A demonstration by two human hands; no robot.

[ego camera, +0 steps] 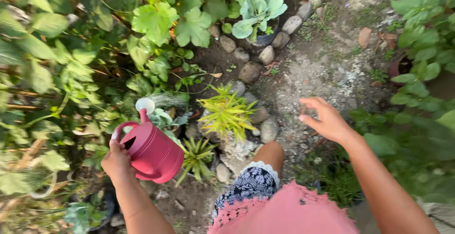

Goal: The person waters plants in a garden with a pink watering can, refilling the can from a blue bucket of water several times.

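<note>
Garden bed, seen from above; places are given from the pink watering can [152, 152].

Nearest the viewer: a pink garment [289, 212] with a patterned hem is seen to the right of the can and nearer, with a bare knee [270, 154] above it.

Left hand [116, 160]: set just left of the can, closed around the looped handle; the fingers are wrapped tight on it. The can is held tilted, its pale spout rose [145, 104] raised at the far end, and water is sprayed from it over a pale-leaved plant [163, 118] that lies directly under the spout.

Right hand [324, 119]: held well to the right of the can, in the air over the dirt path [322, 68]; nothing is gripped, the fingers are loosely spread and slightly curled.

Just right of the can: a small spiky green plant [196, 156] and, beyond it, a yellow-green spiky plant [227, 113].

Farther from the can: a curved row of round stones [250, 71] is laid along the path edge.

Farthest: a potted plant with broad grey-green leaves [260, 9], and big-leaved vines [175, 23] up and left.
</note>
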